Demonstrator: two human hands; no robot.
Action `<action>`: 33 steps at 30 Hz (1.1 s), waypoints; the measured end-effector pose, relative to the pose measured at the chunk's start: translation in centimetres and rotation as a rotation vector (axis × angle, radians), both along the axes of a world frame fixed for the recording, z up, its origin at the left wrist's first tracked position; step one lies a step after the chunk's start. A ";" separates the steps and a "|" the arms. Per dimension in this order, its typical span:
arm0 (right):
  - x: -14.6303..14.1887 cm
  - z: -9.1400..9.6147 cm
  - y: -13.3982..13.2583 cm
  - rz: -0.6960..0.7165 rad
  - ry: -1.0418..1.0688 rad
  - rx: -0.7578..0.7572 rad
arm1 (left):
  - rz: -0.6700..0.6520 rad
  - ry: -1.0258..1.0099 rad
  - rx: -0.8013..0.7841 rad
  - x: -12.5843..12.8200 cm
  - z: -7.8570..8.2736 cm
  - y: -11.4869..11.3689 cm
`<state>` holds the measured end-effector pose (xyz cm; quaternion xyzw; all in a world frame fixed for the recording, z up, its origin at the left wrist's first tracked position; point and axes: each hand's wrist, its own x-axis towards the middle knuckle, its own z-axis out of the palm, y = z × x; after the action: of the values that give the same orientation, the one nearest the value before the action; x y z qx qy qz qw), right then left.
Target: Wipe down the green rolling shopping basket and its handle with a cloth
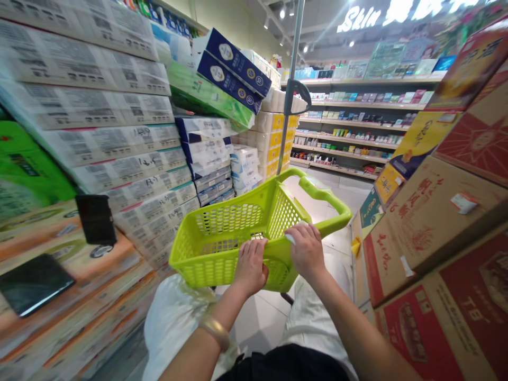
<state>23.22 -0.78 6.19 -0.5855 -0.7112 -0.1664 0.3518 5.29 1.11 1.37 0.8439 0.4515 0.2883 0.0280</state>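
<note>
A lime-green plastic shopping cart with a perforated basket stands in front of me, turned at an angle; nothing shows inside it. My left hand grips the near rim, fingers curled over the edge. To its right, my right hand is closed over the rim near the corner where the handle begins. A small white piece, like a cloth or tissue, pokes out from under its fingers and lies against the cart. The cart's raised looped handle is beyond my right hand.
Stacked tissue packs rise on the left. A black phone-like object and a dark tablet-like device rest on orange-topped packs. Cardboard cartons line the right side. Behind the cart are a metal pole and product shelves.
</note>
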 end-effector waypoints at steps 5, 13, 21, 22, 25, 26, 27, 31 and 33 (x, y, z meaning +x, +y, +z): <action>3.4 1.3 0.0 -0.076 0.093 0.060 | -0.004 -0.002 0.005 -0.1 0.1 -0.1; 0.2 0.0 -0.2 -0.030 0.067 0.049 | 0.026 0.003 0.038 0.1 0.1 -0.2; 3.6 0.8 -0.4 -0.026 0.073 0.086 | 0.010 -0.002 0.066 -0.3 -0.1 -0.3; 4.2 1.0 -0.3 -0.055 0.085 0.109 | 0.012 -0.001 0.071 -0.2 -0.1 -0.3; 4.4 1.0 -0.3 -0.102 0.095 0.142 | 0.025 0.004 0.087 -0.1 -0.1 -0.3; 4.0 0.9 -0.3 -0.093 0.088 0.137 | 0.030 0.005 0.090 0.0 -0.1 -0.3; 3.4 0.8 -0.4 -0.075 0.078 0.128 | 0.033 0.005 0.092 0.0 0.0 -0.3; 2.3 0.6 -0.6 0.013 0.031 0.087 | 0.016 0.007 0.087 -0.2 0.2 -0.3; 3.4 1.0 -0.6 0.006 0.023 0.088 | 0.003 0.004 0.083 -0.3 0.2 -0.3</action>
<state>26.57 -1.40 7.15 -0.5694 -0.7007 -0.1895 0.3858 4.96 0.79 1.57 0.8444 0.4403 0.3050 -0.0084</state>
